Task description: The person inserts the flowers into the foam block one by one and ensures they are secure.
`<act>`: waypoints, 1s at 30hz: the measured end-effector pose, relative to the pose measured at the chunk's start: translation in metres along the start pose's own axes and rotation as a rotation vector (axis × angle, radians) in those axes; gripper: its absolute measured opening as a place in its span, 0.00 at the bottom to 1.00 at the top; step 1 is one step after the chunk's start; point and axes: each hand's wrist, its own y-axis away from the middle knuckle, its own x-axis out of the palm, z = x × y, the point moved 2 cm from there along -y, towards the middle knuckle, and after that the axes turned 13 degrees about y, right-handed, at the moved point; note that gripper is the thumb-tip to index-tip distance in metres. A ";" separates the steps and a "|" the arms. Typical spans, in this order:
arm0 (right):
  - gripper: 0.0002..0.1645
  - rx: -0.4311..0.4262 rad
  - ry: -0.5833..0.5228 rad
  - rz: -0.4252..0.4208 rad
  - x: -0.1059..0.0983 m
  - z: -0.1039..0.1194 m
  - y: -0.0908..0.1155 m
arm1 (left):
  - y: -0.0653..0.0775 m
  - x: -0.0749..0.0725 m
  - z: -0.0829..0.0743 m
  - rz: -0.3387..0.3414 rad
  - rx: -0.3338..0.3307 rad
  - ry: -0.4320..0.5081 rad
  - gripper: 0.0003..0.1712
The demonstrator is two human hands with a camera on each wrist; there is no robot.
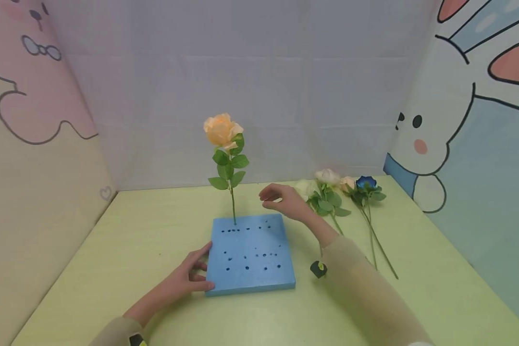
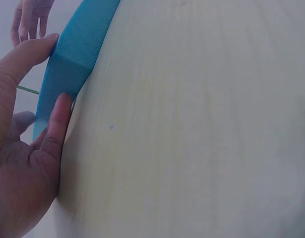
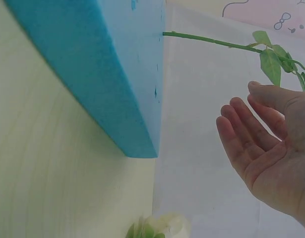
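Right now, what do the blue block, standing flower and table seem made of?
Blue block: probably foam, matte; grainy sides, hole-pricked top. Standing flower: perhaps cloth and plastic, matte, from papery-looking petals and a straight stem; possibly real. Table: wood or laminate, low sheen, by its faint grain-like streaks.

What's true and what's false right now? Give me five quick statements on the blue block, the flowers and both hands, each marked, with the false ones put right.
1. The peach flower stands with its stem in the blue block. True.
2. The right hand grips the peach flower's stem. False: it holds nothing.
3. The left hand touches the side of the block. True.
4. The blue flower is planted in the block. False: it lies on the table, right of the block.
5. Several holes in the block's top have no stem in them. True.
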 end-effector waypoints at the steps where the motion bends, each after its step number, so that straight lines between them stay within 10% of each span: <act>1: 0.17 0.009 -0.003 -0.010 -0.002 -0.002 0.004 | 0.000 0.000 0.000 0.000 -0.003 -0.002 0.60; 30: 0.26 0.138 0.067 -0.085 -0.036 -0.053 0.076 | 0.002 0.000 -0.003 0.016 0.033 0.020 0.59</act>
